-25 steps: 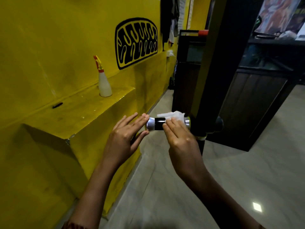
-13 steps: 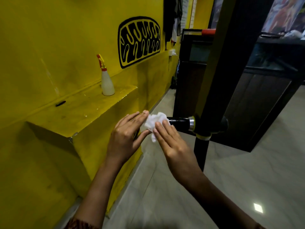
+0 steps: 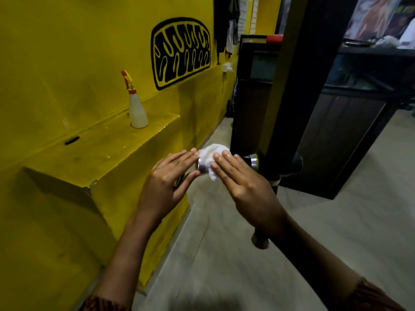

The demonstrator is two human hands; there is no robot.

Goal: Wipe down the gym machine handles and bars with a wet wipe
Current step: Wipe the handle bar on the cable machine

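A white wet wipe (image 3: 212,153), crumpled into a loose wad, is seen bunched over the left, free end of a short horizontal handle (image 3: 253,161) that juts leftward from a black machine post (image 3: 298,86). The wipe is pressed onto the handle by the flat, straight fingers of the right hand (image 3: 244,185), nothing being gripped. The left hand (image 3: 168,178) is held open just left of it, its fingertips touching the handle's end beside the wipe. A spray bottle (image 3: 137,111) is seen standing farther left on a yellow ledge (image 3: 101,149). Compared with half a second ago, the black grip is now covered by the right hand, only the chrome collar by the post is left showing, and a chrome end cap is exposed beneath the wipe
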